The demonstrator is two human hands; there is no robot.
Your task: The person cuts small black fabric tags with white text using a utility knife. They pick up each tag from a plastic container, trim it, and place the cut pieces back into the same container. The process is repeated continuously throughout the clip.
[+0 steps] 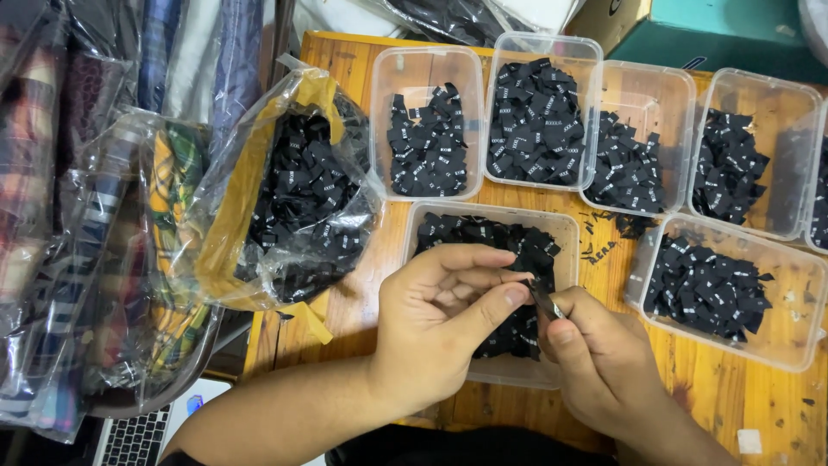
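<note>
My left hand (435, 324) is curled over a clear plastic tub (565, 226) of small black fabric labels, its thumb and fingers pinching a label. My right hand (604, 362) meets it from the right, gripping a small metal tool (545, 302), likely snips or tweezers, whose tip touches the pinched label. Both hands hover over the tub's front half.
Several more clear tubs of black labels (429, 138) (536, 121) (720, 289) stand on the wooden table (733, 388). An open plastic bag of labels (297, 190) lies at left, beside bagged folded fabrics (78, 259). A laptop corner (142, 436) shows at the bottom left, with cardboard boxes (707, 30) behind.
</note>
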